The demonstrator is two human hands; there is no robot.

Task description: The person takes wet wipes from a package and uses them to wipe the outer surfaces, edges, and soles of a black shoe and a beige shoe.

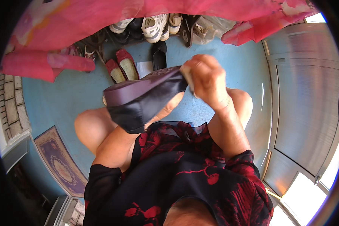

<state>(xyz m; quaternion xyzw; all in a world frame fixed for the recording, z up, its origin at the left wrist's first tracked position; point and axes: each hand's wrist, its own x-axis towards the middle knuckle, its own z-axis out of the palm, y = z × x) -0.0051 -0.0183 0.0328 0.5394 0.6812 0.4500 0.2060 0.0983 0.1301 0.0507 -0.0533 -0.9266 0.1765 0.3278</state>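
A black shoe [143, 109] with a smooth upper and a brownish-purple sole is held up in front of my lap, tilted with its sole facing up and away. My left hand [171, 106] grips it from beneath; part of the hand shows below the upper, and the rest is hidden behind the shoe. At the shoe's right end, my right hand [206, 75] is closed, slightly blurred, with its fingertips partly hidden. On the floor beyond lies another black shoe [159, 56], its opening upward.
Red shoes [118, 67] stand beside a white sheet [144, 69] on the blue floor. Behind them are white sneakers [154, 29], other footwear and a clear plastic bag [207, 30] under a pink cloth [113, 11]. A patterned mat [60, 162] lies left; a metal door [307, 113] stands right.
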